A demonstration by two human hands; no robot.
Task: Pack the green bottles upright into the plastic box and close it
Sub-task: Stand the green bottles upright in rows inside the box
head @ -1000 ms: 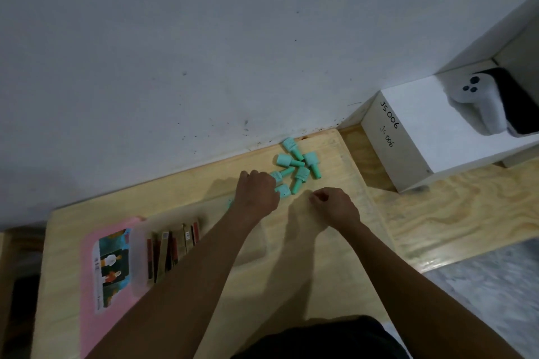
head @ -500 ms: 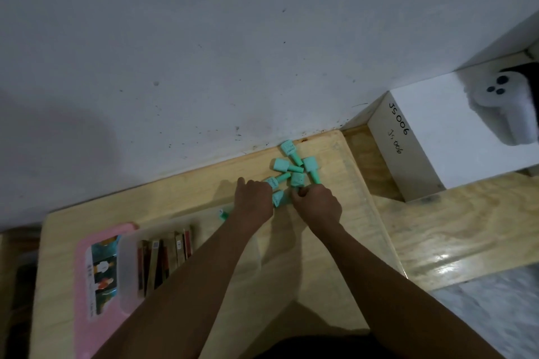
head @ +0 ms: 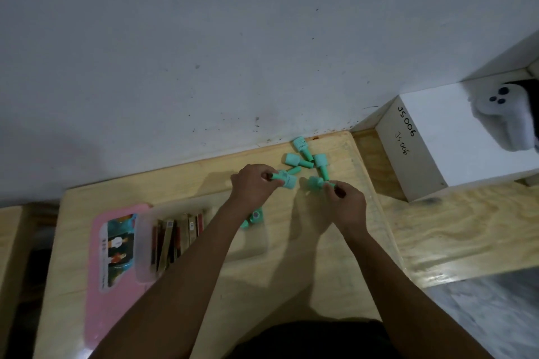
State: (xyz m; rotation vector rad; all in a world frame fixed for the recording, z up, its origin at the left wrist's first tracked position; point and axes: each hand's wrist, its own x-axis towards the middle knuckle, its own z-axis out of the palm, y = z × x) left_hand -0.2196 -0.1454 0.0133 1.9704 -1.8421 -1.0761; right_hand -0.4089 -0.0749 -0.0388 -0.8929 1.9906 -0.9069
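Six green bottles [head: 303,159], two held

The left hand [head: 253,183] is now lifting a green bottle [head: 284,179] off the table, gripping it by the cap. The right hand [head: 345,198], empty a second ago, is now pinching another bottle [head: 316,183] at its fingertips, and both hands are drawing back from the pile.

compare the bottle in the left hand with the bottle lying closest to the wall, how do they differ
The left hand grips the held bottle by its cap end; the bottle nearest the wall lies untouched on the table.
The held bottle lies roughly crosswise with its wide base toward the right hand; the bottle nearest the wall points its base at the wall.
Both are the same green and neither stands upright.
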